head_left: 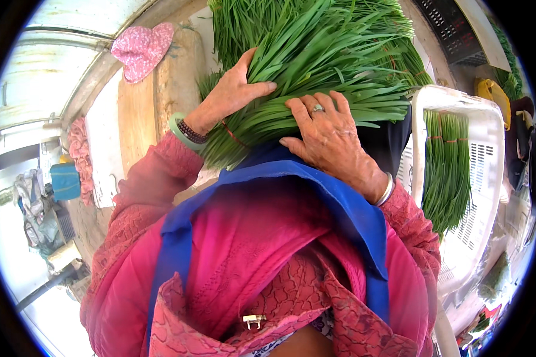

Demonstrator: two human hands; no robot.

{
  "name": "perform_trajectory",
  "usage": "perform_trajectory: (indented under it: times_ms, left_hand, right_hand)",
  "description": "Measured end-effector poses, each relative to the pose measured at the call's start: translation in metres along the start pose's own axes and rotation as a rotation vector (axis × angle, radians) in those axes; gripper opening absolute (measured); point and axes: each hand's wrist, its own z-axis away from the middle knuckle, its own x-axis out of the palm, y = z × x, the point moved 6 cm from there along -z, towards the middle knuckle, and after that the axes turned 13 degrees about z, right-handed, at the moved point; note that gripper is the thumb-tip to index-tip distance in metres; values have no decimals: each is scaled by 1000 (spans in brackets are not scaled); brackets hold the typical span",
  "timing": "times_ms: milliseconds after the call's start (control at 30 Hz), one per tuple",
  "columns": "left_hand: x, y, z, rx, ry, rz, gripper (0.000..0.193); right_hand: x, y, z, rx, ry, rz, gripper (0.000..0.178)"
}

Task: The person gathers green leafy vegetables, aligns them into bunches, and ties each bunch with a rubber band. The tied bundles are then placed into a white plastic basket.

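A large bunch of green garlic chives [315,65] lies in front of me, its leaves spread toward the right. My left hand [235,95] cups its left side, thumb stretched over the leaves and the other fingers partly hidden among them. On the near leaves rests my right hand [330,134], palm down with its fingers apart. Near my left wrist, a thin red band [235,135] crosses the chives. Behind are more chives [244,30], stacked in bundles.
At my right stands a white plastic basket [491,154] with tied chive bundles [446,172] inside. A wooden board [136,119] and a pink hat [142,50] are on the left. A dark crate [452,33] and a yellow container [494,98] are farther right.
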Motion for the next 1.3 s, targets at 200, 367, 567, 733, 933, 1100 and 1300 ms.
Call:
perform_trajectory:
  times_ms: [200,367,567,733,933,1100,1300]
  left_hand:
    - [3,-3,0,25,17,104,69]
    - [2,-3,2,33,33,90,69]
    - [-1,-2,4,49,57,8,71]
    - [-2,2,4,95,69,5,75]
    - [-14,-1,12,108,118,49,67]
    - [-37,7,18,85,227,80,71]
    - [-47,41,15,300,239,30,67]
  right_hand:
    - [16,27,1,270,74,-313,46]
    - [37,63,-11,530,21,-609,42]
    - [36,66,-26,521,-89,-558,30]
    - [27,54,-27,472,48,-491,22]
    - [2,101,-17,650,408,-1055,15]
    - [-78,138,37,693,352,-993,19]
    - [-68,99,43,388,-146,-50,17]
